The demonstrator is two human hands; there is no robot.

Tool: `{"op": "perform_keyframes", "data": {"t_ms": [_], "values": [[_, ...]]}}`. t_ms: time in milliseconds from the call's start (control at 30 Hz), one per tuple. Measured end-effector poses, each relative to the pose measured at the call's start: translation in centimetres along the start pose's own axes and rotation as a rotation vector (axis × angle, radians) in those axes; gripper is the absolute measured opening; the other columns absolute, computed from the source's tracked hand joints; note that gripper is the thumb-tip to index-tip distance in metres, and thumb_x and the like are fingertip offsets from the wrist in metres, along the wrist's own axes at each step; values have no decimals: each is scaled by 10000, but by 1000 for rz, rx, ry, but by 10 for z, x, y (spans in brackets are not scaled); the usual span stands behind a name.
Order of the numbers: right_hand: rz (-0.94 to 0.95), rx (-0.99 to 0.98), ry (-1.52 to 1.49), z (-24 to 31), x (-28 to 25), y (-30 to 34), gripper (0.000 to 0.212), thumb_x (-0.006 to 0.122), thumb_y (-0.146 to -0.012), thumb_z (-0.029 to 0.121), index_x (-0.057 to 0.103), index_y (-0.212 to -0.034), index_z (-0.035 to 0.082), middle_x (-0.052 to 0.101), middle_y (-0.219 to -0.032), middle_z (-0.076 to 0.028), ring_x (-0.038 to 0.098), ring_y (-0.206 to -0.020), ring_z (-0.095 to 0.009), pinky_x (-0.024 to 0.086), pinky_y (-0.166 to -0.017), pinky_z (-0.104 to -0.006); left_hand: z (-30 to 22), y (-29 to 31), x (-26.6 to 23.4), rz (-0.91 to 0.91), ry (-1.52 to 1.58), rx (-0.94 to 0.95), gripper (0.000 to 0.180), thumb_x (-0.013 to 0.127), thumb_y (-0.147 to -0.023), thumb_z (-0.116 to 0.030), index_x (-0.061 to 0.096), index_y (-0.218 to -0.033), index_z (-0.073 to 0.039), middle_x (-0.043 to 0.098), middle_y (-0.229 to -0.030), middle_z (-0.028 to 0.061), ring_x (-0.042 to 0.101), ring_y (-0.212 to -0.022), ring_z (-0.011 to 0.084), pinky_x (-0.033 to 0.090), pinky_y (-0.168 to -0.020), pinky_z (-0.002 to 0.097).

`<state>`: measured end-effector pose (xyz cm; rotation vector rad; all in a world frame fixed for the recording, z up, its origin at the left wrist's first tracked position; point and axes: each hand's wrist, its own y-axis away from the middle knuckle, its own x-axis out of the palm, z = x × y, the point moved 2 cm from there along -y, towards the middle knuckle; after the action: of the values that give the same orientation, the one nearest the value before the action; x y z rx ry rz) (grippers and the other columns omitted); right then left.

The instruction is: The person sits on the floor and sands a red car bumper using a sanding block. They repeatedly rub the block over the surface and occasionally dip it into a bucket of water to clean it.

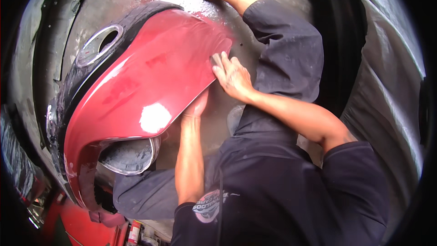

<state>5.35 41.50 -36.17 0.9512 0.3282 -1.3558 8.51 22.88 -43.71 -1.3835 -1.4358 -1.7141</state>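
A glossy red car bumper (150, 73) stands tilted in front of me, with scuffed, dull patches toward its upper right end. My right hand (233, 77) is at that end, fingers pressed to the edge over a small greyish piece that looks like sandpaper (215, 60); blur hides its detail. Below it, my left hand (196, 105) reaches under the bumper's near edge and holds it from behind, its fingertips hidden by the panel. A bright white glare or pale patch (155, 118) shows on the red paint near the lower corner.
Black trim with an oval opening (100, 45) runs along the bumper's far side. A grey rounded container (132, 156) sits under the lower corner. Dark strips (68, 32) lie at left; a grey cover (387, 77) hangs at right. Red cans (134, 231) stand at the bottom.
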Motion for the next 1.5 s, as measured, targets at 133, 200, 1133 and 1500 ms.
{"op": "perform_keyframes", "data": {"t_ms": [133, 200, 1133, 1500], "values": [[-93, 177, -5, -19, 8, -49, 490, 567, -1043, 413, 606, -1314, 7, 645, -1192, -308, 667, -1096, -511, 530, -957, -575, 3, 0, 14, -73, -38, 14, 506, 594, -1068, -300, 517, -1491, -33, 533, -1540, 150, 454, -1450, 352, 346, -1262, 552], [-110, 472, 63, -73, 32, -112, 503, 543, -1029, 484, 640, -1302, 73, 700, -1242, -269, 667, -1187, -469, 531, -1003, -554, 12, 0, 19, -87, -48, 7, 517, 591, -1069, -320, 517, -1493, -33, 528, -1548, 157, 446, -1460, 366, 337, -1265, 572], [-241, -295, -36, 70, 25, -55, 603, 607, -1027, 357, 502, -1516, 21, 607, -1145, -260, 628, -1055, -408, 533, -880, -507, 6, 7, -3, -85, 5, -50, 468, 599, -1067, -287, 542, -1478, -70, 560, -1514, 132, 477, -1433, 318, 342, -1263, 545], [-225, -136, -27, 44, 11, -101, 645, 633, -1003, 330, 472, -1533, -1, 623, -1236, -270, 624, -1064, -426, 535, -925, -512, 8, 0, 0, -2, 127, -87, 527, 561, -1083, -342, 491, -1523, -60, 496, -1582, 156, 433, -1480, 319, 331, -1271, 536]]}}
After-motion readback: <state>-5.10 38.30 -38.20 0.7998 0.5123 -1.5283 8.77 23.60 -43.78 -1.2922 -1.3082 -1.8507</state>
